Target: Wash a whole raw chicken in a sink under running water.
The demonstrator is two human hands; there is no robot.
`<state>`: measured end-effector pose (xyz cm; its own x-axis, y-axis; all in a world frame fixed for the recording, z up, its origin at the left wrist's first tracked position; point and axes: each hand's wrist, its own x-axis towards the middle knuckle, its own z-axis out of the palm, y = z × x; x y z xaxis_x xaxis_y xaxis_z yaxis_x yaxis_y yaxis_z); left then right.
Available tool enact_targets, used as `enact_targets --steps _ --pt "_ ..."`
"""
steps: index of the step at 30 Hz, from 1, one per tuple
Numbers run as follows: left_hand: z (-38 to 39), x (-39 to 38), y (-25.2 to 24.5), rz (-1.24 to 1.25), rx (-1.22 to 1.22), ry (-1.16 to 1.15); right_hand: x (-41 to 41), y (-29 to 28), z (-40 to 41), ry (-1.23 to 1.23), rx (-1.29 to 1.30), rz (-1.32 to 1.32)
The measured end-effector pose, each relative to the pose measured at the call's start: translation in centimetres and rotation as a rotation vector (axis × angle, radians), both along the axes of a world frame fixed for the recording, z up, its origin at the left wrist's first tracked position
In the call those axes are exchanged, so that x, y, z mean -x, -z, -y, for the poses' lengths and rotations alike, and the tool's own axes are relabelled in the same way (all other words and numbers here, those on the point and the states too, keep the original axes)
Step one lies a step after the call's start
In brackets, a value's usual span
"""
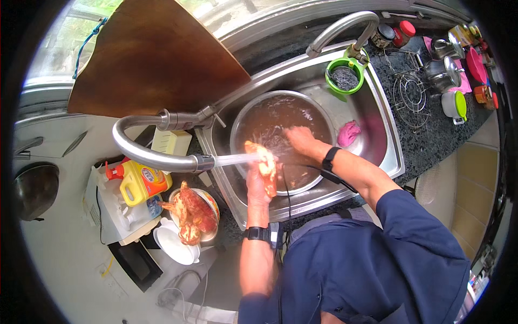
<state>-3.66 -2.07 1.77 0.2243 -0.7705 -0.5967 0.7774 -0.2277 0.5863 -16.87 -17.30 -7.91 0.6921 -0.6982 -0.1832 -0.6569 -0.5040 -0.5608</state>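
Note:
My left hand (257,184) holds a long, knobbly root vegetable (267,166), orange-brown and partly pale, in the water stream from the curved steel faucet (162,159). Below it a round metal basin (323,110) of murky brown water stands in the stainless steel sink (390,137). My right hand (301,139) is over the basin, to the right of the root, its fingertips blurred near the splashing water; whether it holds anything is unclear. Several reddish root vegetables (196,210) are heaped in a patterned bowl (213,206) left of the sink.
A pink cloth (348,133) and a green strainer cup (344,77) with a metal scourer are in the sink's right part. A second faucet (344,28) arches above. Wire racks (410,95) stand right; a yellow detergent jug (143,182) and white lid (177,243) are left. A cable hangs by my wrists.

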Motion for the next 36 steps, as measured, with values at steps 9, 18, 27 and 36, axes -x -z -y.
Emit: enact_targets --steps 9,18,27,36 --pt "1.5 -1.1 2.5 -0.184 -0.005 -0.242 0.8 -10.9 -3.8 0.032 -0.648 0.583" --pt "2.4 3.1 1.4 -0.155 0.019 -0.012 -4.4 -8.8 0.0 0.328 -0.306 0.536" --pt "1.9 -0.6 2.8 -0.055 -0.181 -0.275 -3.3 -9.3 -7.3 0.139 -0.163 0.506" --pt "3.0 0.7 1.3 -0.249 0.027 -0.156 -2.1 -2.8 2.0 0.215 -0.046 0.220"
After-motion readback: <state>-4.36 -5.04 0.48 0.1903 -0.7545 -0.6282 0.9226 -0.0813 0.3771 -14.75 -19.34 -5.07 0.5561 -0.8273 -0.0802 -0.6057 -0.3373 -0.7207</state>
